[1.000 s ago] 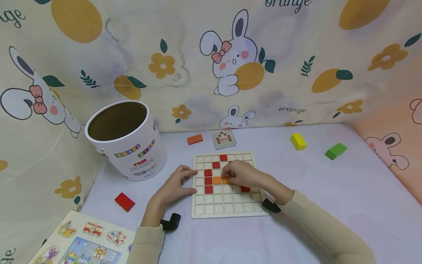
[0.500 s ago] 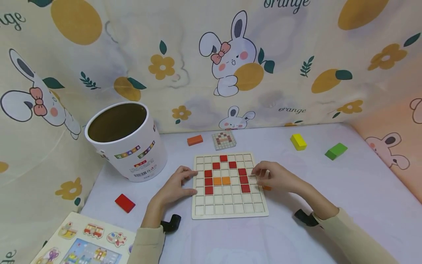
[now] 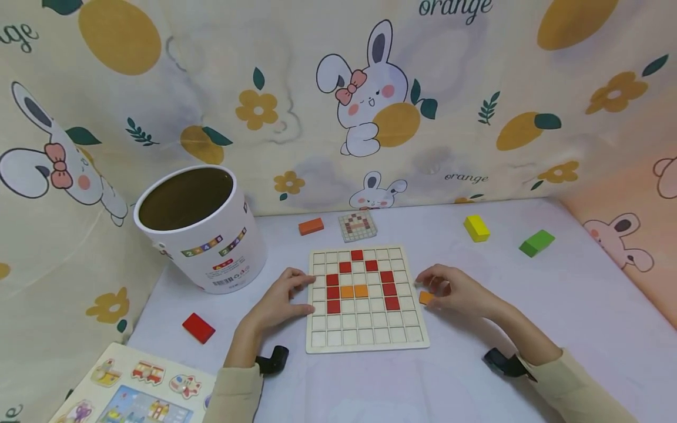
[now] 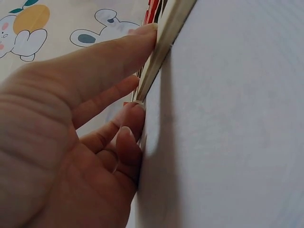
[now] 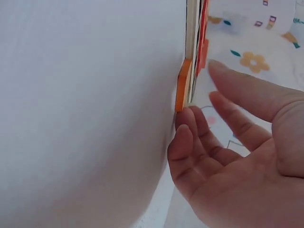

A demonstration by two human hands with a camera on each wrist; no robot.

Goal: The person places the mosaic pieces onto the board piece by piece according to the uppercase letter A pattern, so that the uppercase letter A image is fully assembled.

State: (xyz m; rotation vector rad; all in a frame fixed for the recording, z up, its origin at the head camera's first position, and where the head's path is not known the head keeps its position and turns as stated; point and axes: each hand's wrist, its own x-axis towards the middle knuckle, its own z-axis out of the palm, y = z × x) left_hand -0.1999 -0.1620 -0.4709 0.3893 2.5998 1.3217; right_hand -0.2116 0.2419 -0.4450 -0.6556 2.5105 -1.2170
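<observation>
A pale wooden grid board [image 3: 370,322] lies on the white table. Red square tiles [image 3: 332,292] stand in its cells in an arch, and two orange square tiles [image 3: 354,291] sit side by side within it. My left hand [image 3: 279,301] rests its thumb and index fingertips against the board's left edge, fingers spread apart. Past the right edge, my right hand [image 3: 459,295] hovers low with fingers loosely bent and thumb apart. A loose orange tile [image 3: 425,298] lies beside that edge, partly behind the right fingers; in the right wrist view the orange tile [image 5: 182,88] shows just past the fingertips.
Behind the board lie a small pattern card [image 3: 358,226] and an orange block [image 3: 311,226]. Yellow [image 3: 477,228] and green blocks [image 3: 536,242] are back right. A white bucket [image 3: 211,258], a red block [image 3: 198,328] and a picture board [image 3: 119,367] occupy the left.
My right hand has left the second orange tile in the grid and moved right, off the board, to the loose orange tile. The left hand has stayed at the board's edge.
</observation>
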